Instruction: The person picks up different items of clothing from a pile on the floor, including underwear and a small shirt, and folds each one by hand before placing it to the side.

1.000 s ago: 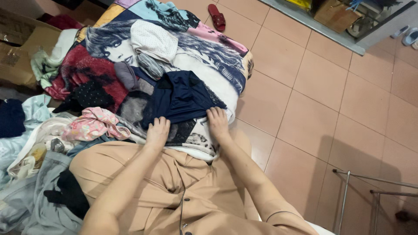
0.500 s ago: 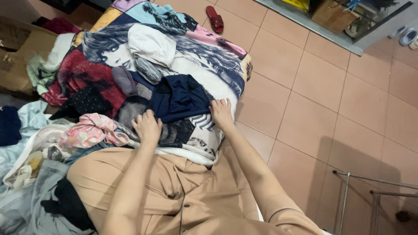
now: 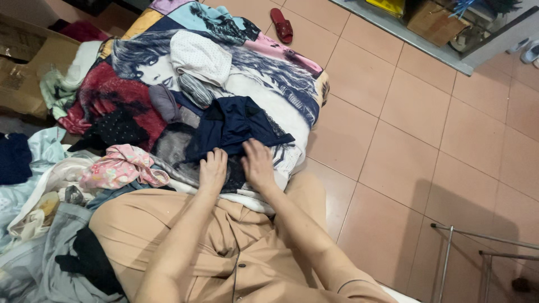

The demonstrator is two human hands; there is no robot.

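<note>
Nearest the camera, a tan shirt point(image 3: 224, 247) lies spread across the lap. Just beyond it, both hands now sit closer together than a second ago: left hand point(image 3: 213, 171) and right hand point(image 3: 258, 165) press flat, fingers loose and gripping nothing, on the near edge of a dark navy lace-trimmed garment point(image 3: 238, 123), which looks flatter and more squared on the portrait-print blanket point(image 3: 281, 84). Judgement: smoothing is under way. Left, a pink floral cloth point(image 3: 120, 165). Far left, a brown cardboard box point(image 3: 22, 62); far right, another brown carton point(image 3: 429, 17) beside a yellow package point(image 3: 387, 5).
</note>
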